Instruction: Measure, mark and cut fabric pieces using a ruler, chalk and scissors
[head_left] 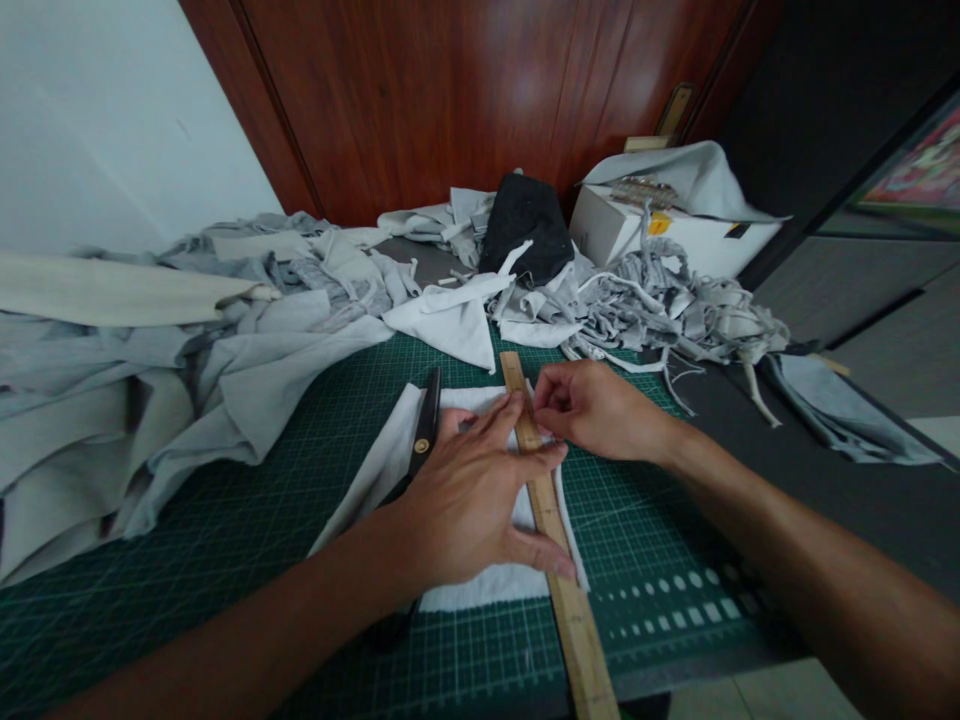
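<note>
A piece of white fabric lies on the green cutting mat. Across its right side runs a wooden ruler, its near end reaching past the fabric toward me. My left hand is open, fingers spread, pressing down on the ruler and the fabric. At the ruler's right edge, near its far end, my right hand is closed in a pinch; what is between the fingertips, if anything, is hidden. Black scissors rest on the fabric's left part, partly beneath my left hand and forearm.
Piled grey cloth spreads along the left. Beyond the ruler lie a white drawstring pouch, a black pouch and a tangle of grey fabric strips. A white box stands at the back right, before a wooden door.
</note>
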